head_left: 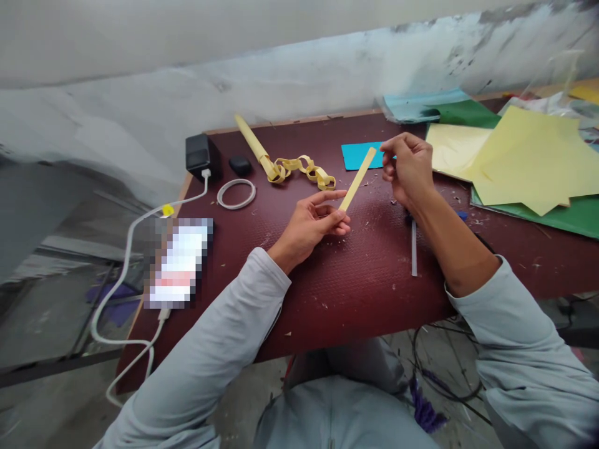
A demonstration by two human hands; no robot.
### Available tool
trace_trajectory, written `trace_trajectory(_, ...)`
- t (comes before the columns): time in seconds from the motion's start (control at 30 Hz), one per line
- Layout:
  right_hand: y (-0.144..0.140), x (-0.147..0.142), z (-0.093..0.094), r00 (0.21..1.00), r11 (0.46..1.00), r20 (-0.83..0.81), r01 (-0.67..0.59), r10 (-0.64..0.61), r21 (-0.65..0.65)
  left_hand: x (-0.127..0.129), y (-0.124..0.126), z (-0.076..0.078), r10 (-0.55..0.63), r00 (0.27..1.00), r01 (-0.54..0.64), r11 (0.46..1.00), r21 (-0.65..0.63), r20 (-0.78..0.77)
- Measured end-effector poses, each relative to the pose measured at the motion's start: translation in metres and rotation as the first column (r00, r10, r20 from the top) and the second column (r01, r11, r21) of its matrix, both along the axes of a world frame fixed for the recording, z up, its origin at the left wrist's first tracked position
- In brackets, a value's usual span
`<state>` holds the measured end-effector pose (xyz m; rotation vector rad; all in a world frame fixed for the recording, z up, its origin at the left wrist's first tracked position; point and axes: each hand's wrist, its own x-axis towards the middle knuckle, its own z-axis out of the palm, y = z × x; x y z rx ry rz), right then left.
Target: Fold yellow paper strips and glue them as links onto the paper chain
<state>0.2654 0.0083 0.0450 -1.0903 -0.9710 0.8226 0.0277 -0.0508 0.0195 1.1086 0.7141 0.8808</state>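
My left hand pinches the lower end of a yellow paper strip between thumb and fingers. The strip slants up toward my right hand, whose thumb and fingertips are pressed together just beside its upper end. Whether anything is between those fingertips I cannot make out. Behind the strip lies a blue paper piece. A yellow paper chain of linked loops rests further left, touching a rolled yellow paper tube. Below my right forearm a translucent glue stick pokes out, its other end hidden.
Yellow paper sheets and green sheets are stacked at right. To the left are a black charger with a white cable, a phone, a clear ring and a black object. Scraps dot the dark red table.
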Motion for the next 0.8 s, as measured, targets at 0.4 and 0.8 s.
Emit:
trace_trajectory(0.4,-0.030,-0.031,-0.003,0.735,0.770,0.228,-0.602,0.638,-0.212,0.006,0.001,0.003,0.142,0.990,-0.143,0.989,0.028,0.019)
trace_trajectory(0.8,-0.031,-0.030,-0.004,0.723,0.750,0.203,-0.622,0.660,-0.223,0.008,0.000,0.008,0.155,0.988,-0.154,0.986,0.061,-0.009)
